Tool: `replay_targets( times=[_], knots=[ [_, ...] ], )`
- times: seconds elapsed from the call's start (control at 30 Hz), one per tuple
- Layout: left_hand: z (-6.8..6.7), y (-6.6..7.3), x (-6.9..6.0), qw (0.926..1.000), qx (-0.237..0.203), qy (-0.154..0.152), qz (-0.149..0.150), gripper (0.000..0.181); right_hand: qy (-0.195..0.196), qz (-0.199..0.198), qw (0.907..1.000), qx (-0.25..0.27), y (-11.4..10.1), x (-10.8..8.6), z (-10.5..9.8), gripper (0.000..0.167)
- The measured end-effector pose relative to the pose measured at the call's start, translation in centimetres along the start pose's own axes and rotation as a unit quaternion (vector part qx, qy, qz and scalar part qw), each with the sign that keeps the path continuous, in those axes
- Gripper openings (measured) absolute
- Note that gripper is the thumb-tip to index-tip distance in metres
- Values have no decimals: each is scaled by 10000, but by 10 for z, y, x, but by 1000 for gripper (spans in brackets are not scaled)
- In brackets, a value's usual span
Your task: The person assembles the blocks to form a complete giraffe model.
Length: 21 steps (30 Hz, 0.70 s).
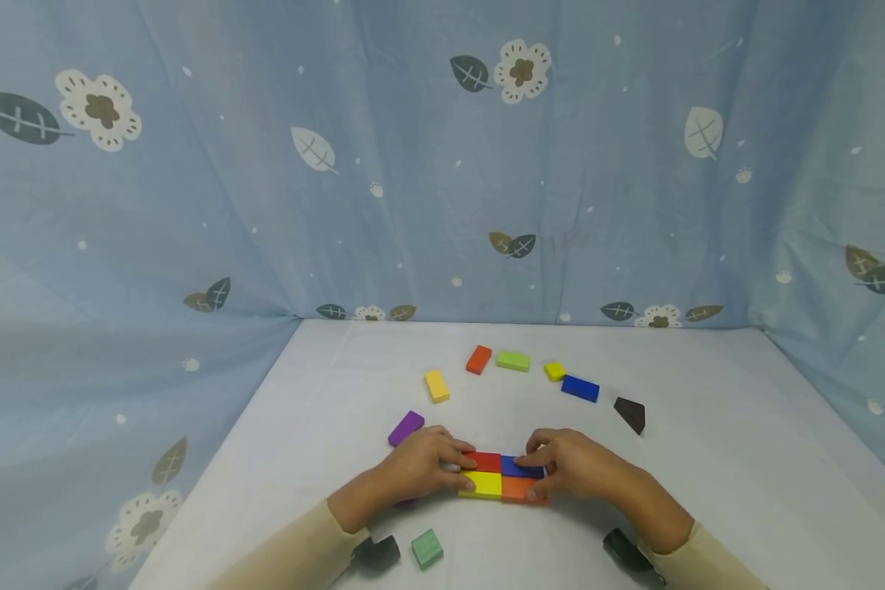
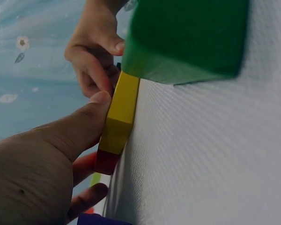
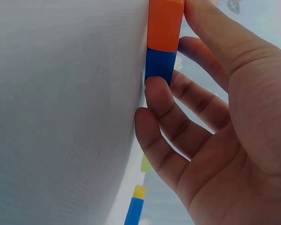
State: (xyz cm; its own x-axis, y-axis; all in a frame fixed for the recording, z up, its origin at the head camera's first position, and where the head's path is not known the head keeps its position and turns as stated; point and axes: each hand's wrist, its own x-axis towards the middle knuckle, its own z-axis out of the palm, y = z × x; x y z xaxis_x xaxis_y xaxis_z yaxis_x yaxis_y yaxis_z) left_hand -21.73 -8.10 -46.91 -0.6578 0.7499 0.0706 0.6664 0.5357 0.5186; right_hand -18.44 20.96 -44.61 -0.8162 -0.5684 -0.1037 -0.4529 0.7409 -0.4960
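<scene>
Four blocks lie together in a two-by-two rectangle: red point(image 1: 487, 462) and blue point(image 1: 522, 470) at the back, yellow point(image 1: 485, 485) and orange point(image 1: 516, 490) in front. From the left side, my left hand point(image 1: 422, 463) grips the red and yellow blocks, thumb on the yellow. The left wrist view shows this hand point(image 2: 37, 159) with its thumb against the yellow block point(image 2: 122, 105). My right hand point(image 1: 586, 469) holds the blue and orange blocks from the right. In the right wrist view, curled fingers of that hand point(image 3: 239, 117) reach the blue block point(image 3: 160, 62) below the orange one point(image 3: 166, 26).
Behind the hands are a yellow block point(image 1: 437, 386), red-orange point(image 1: 478, 360), light green point(image 1: 513, 361), small yellow point(image 1: 555, 372), blue point(image 1: 580, 388) and black point(image 1: 631, 414). Purple point(image 1: 406, 428) lies left; a green block point(image 1: 427, 548) sits in front. Dark pieces lie near both sleeves.
</scene>
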Motion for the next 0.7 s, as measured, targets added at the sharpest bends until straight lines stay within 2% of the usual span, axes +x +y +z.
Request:
replay_targets(
  times=[0.47,0.7],
  knots=[
    [0,-2,-1,9995,138,100,264,40,27,-65,10000,-30,0,0,1,49],
    [1,-3,-1,9995,148,73,277,41,46,-106,9999,45,2,-1,2,48]
  ],
)
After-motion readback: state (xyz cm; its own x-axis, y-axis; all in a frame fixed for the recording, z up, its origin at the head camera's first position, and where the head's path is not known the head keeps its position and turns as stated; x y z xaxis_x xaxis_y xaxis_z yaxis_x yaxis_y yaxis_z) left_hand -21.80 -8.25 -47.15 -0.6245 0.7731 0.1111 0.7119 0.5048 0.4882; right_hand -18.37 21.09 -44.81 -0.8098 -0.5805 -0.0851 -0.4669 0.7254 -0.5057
